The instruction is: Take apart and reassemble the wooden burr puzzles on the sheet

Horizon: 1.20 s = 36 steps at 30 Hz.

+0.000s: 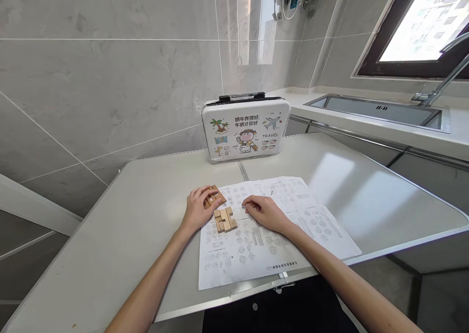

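Note:
My left hand [198, 207] rests at the sheet's left edge, its fingers and thumb closed around a brown wooden puzzle frame [219, 196] with gaps in it. The fingers cover part of that frame. Just nearer to me lies a lighter group of interlocking wooden puzzle pieces [225, 219], flat on the paper and beside my left thumb. My right hand [266, 212] lies on the printed sheet [249, 269], to the right of the light pieces and apart from them. Its fingers are curled in, and nothing shows in them. Small line drawings of puzzle shapes cover the sheet.
A white carry case [245, 132] with cartoon prints stands at the back of the folding table [157, 186], near the tiled wall. To the right are a counter with a sink [373, 109] and a tap [436, 91], below a window.

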Motion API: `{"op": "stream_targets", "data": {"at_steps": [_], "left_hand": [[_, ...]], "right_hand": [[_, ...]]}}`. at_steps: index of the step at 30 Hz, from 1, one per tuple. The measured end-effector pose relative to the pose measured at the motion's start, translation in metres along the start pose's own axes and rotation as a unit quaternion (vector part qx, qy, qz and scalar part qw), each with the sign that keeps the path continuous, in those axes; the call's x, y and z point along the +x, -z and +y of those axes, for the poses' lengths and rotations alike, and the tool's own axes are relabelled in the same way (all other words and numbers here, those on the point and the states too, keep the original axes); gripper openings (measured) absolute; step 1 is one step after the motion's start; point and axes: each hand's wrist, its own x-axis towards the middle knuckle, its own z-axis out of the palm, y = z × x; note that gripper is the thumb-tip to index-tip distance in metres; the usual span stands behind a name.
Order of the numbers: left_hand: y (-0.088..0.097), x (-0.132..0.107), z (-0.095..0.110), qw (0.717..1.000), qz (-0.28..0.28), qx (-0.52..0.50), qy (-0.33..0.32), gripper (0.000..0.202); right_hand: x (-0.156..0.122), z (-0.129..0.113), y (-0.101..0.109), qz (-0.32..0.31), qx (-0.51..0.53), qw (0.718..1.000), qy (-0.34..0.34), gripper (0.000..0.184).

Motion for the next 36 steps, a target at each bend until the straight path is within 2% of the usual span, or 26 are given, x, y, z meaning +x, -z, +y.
{"op": "stream_targets", "data": {"at_steps": [15, 25, 36], "left_hand": [[-0.0012, 0.0014, 0.0006, 1.0, 0.013, 0.012, 0.019, 0.036], [0.0036, 0.0015, 0.0085, 0.997, -0.004, 0.047, 0.053, 0.049], [0.0023, 0.0014, 0.0073, 0.996, 0.02, 0.072, 0.052, 0.045]], "right_hand": [[0.0005, -0.0006, 0.0006, -0.002, 0.002, 1.0, -0.002, 0.019], [0.0002, 0.0002, 0.0003, -0.002, 0.004, 1.0, 0.001, 0.018], [0.0002, 0.0002, 0.0, 0.002, 0.004, 1.0, -0.001, 0.019]]}}
